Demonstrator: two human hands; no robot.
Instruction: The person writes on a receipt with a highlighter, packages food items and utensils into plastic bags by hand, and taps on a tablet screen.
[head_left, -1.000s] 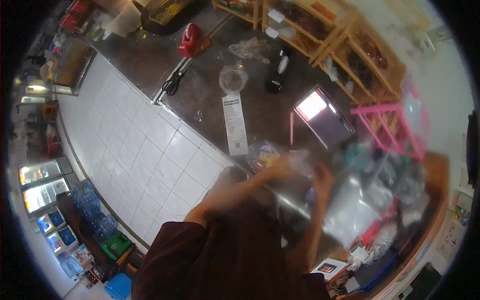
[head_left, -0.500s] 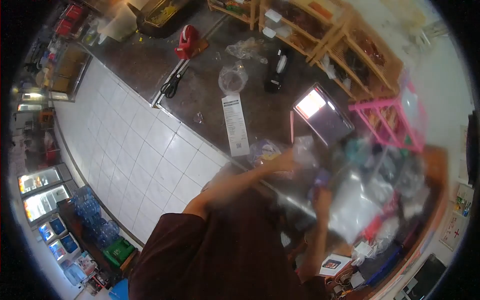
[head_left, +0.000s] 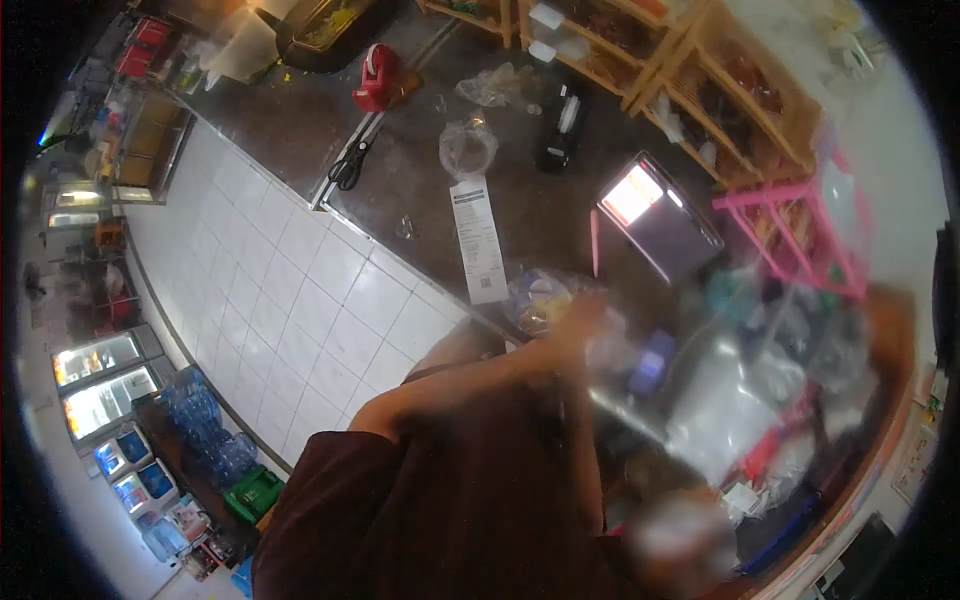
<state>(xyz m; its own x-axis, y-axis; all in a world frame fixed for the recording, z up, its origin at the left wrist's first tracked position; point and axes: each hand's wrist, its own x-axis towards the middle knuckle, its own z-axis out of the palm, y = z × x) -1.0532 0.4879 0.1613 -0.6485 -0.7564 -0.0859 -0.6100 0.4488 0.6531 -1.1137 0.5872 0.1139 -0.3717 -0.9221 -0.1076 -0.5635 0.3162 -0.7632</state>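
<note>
My left hand is in front of me at the counter edge. Its fingers look closed on a thin clear plastic bag, though motion smears them. My right hand has come up against the left one; its fingers are blurred and partly covered, so their hold cannot be made out. Just left of the hands, a clear plastic bag with colourful contents lies at the edge. A small purple packet or box rests to the right, apart from both hands.
A long paper receipt, black scissors, a red tape dispenser and a black handheld device lie on the dark counter. A lit screen terminal stands beside a pink rack. Plastic bags crowd the right.
My right hand has left the purple item and moved up and left to meet my left hand. The purple item stays on the counter. The view has shifted slightly.
</note>
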